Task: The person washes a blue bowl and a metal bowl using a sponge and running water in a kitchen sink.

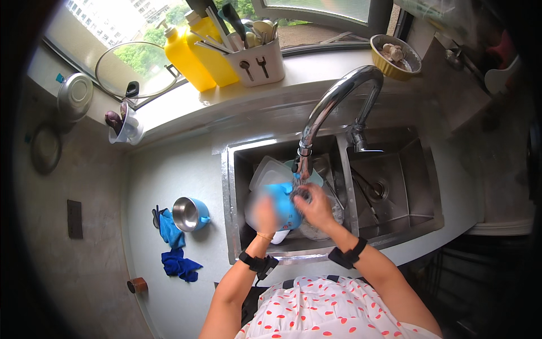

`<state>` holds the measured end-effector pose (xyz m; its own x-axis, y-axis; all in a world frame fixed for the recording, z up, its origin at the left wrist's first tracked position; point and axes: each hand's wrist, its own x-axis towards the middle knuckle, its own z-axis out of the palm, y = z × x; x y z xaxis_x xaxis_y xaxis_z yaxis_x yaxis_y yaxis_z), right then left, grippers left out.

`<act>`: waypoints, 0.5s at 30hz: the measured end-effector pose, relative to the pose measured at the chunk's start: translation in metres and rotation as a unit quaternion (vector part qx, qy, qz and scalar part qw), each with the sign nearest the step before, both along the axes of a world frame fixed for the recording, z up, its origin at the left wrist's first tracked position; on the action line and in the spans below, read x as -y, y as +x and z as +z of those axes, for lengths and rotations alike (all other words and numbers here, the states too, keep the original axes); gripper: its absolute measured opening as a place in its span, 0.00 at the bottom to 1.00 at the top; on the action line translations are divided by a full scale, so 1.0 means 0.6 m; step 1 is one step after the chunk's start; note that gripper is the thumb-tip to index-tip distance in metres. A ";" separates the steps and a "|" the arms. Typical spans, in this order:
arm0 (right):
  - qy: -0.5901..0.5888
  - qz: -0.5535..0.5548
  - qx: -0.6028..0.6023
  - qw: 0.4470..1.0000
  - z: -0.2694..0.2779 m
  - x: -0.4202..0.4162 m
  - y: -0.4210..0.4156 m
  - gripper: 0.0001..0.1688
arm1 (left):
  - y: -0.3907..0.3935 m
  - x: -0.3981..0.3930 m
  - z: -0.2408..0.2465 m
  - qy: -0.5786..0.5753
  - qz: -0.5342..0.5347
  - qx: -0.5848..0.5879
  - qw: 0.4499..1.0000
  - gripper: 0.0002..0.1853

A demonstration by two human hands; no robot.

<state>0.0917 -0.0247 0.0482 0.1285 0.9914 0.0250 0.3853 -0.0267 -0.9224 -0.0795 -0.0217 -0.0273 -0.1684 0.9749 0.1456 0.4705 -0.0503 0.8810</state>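
Over the left sink basin, my left hand holds a blue container, partly blurred in the view. My right hand grips a dark scouring pad, probably metal mesh, against or close to the container's right side. Water runs onto the pad from the chrome faucet just above. Beneath the hands lie a translucent plastic container, a round dish with suds and other dishes, partly hidden.
A blue steel-lined cup and blue cloths lie on the left counter. Chopsticks rest in the right basin. On the sill stand yellow bottles, a utensil holder and a gold bowl.
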 end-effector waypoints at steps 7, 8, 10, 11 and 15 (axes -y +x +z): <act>0.036 -0.012 -0.071 0.997 -0.014 0.023 -0.014 0.18 | -0.001 0.013 0.004 0.028 0.026 0.108 0.993 0.20; 0.015 -0.007 -0.062 0.998 -0.015 0.014 -0.008 0.18 | -0.001 0.010 0.002 0.021 0.033 0.142 0.989 0.20; -0.030 -0.013 -0.029 0.999 -0.036 -0.016 0.012 0.17 | -0.002 0.026 0.009 0.018 -0.002 0.033 0.999 0.20; -0.051 -0.023 -0.007 0.998 -0.055 -0.031 0.019 0.17 | -0.002 0.028 0.014 0.018 -0.005 -0.004 1.000 0.19; 0.051 -0.030 0.012 0.998 -0.008 0.003 -0.008 0.14 | -0.006 0.011 0.049 0.058 0.010 -0.139 0.988 0.15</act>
<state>0.0871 -0.0267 0.0437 0.1866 0.9739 0.1296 0.4081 0.0432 -0.9119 -0.0834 -0.0283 0.0018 -0.1255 0.9456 0.3003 0.6960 -0.1318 0.7059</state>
